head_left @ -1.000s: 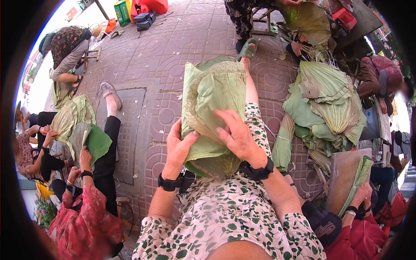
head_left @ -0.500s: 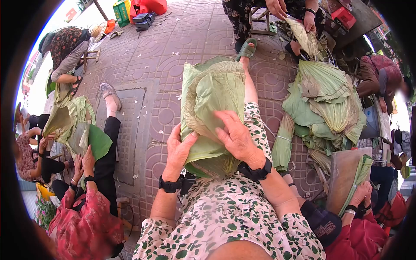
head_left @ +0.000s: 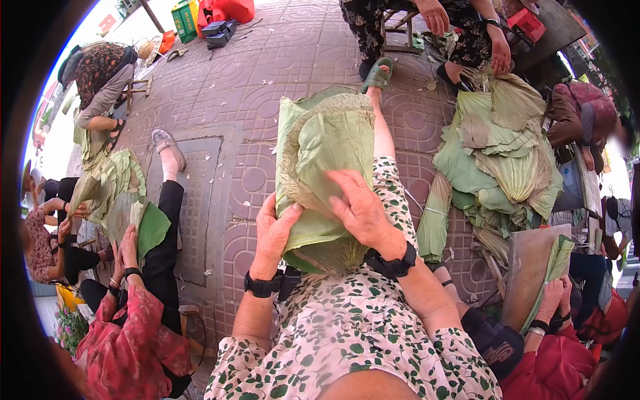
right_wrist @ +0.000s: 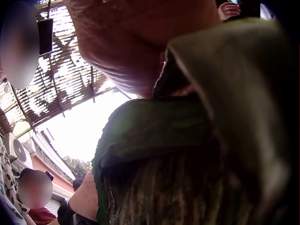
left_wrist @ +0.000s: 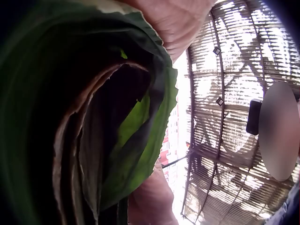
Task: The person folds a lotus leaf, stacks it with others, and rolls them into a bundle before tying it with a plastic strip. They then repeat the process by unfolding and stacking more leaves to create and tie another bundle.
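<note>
A folded stack of dried green lotus leaves (head_left: 333, 147) lies over the lap, its layered, curled edges showing dark inside in the left wrist view. My left hand (head_left: 273, 230) grips the stack's left edge, thumb on top and fingers along the side. Across the lower right of the stack rests my right hand (head_left: 363, 213), fingers spread and fairly straight over the top leaf. In the right wrist view, that palm (right_wrist: 140, 42) is close above a folded leaf edge (right_wrist: 154, 126).
A large pile of lotus leaves (head_left: 500, 153) lies to the right, beside a tied leaf bundle (head_left: 435, 220). People sit around handling leaves, one in a red top (head_left: 133, 333) at left. A board (head_left: 527, 273) stands at lower right. Bags (head_left: 223, 15) sit on the paving at the back.
Both my hands have stayed almost still on the leaves. At the upper right, another person has lowered a leaf onto the pile. The red-topped person's hands have shifted on their leaves.
</note>
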The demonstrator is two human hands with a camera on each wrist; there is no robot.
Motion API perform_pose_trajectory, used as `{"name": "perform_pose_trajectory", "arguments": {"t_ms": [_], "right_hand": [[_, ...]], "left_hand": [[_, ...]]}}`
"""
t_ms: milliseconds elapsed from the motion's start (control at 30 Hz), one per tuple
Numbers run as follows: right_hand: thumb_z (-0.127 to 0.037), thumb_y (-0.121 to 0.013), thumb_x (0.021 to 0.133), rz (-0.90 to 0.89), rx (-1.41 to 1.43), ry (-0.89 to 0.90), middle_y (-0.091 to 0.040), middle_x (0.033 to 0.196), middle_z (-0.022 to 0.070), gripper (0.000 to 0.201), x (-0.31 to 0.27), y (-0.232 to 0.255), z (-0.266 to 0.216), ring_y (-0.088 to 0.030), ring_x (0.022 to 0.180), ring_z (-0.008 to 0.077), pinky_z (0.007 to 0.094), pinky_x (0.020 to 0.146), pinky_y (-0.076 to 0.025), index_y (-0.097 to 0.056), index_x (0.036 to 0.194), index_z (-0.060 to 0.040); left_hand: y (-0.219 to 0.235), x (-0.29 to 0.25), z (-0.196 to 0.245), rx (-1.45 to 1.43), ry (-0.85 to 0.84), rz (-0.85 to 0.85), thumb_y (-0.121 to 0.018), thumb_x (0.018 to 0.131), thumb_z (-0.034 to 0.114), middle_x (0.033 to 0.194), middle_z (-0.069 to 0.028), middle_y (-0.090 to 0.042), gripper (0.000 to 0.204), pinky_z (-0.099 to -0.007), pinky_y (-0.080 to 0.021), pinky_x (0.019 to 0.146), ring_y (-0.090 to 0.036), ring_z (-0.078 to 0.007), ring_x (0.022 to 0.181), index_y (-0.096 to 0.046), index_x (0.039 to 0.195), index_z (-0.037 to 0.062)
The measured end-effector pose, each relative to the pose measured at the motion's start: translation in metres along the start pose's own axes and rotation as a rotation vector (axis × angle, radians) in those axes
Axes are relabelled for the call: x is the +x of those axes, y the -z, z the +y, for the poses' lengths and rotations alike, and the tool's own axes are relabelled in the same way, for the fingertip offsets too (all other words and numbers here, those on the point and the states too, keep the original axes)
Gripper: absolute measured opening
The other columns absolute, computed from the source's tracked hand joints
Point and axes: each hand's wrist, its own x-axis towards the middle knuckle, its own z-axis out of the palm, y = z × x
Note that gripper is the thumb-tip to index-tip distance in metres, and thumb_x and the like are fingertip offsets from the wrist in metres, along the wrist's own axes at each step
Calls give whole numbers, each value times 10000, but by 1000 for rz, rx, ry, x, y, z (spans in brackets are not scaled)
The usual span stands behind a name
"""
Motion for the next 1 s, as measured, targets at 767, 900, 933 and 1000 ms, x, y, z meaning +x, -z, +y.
{"name": "perform_pose_trajectory", "arguments": {"t_ms": [767, 900, 933, 1000], "right_hand": [[-89, -562, 843, 32, 29, -49, -500, 1178, 101, 395, -3, -2, -3, -580, 895, 271, 326, 756, -474, -483, 1229, -76], [-51, -568, 830, 86, 112, -131, -497, 1165, 110, 416, -6, -4, 0, -564, 744, 221, 305, 692, -470, -478, 1235, -66], [-51, -568, 830, 81, 115, -131, -497, 1165, 110, 416, -6, -4, 0, -564, 744, 221, 305, 692, -470, -478, 1235, -66], [-36, -568, 820, 124, 107, -94, -494, 1158, 117, 431, -6, -4, 1, -535, 689, 208, 307, 669, -462, -475, 1240, -62]], "left_hand": [[-6, -7, 0, 71, -75, 39, -673, 823, 169, 973, -37, -610, 368, -231, -471, 737, -565, -89, 840, -536, 1115, -7], [-7, -8, 2, 54, -68, 34, -668, 827, 153, 973, -35, -610, 367, -230, -471, 739, -565, -88, 840, -529, 1125, -9], [-7, -9, 5, 43, -49, 29, -670, 826, 158, 980, -35, -607, 387, -230, -470, 747, -564, -88, 849, -521, 1141, -12], [-5, -8, 3, 32, -29, 29, -671, 826, 163, 987, -35, -604, 407, -230, -469, 754, -563, -89, 858, -513, 1157, -14]]}}
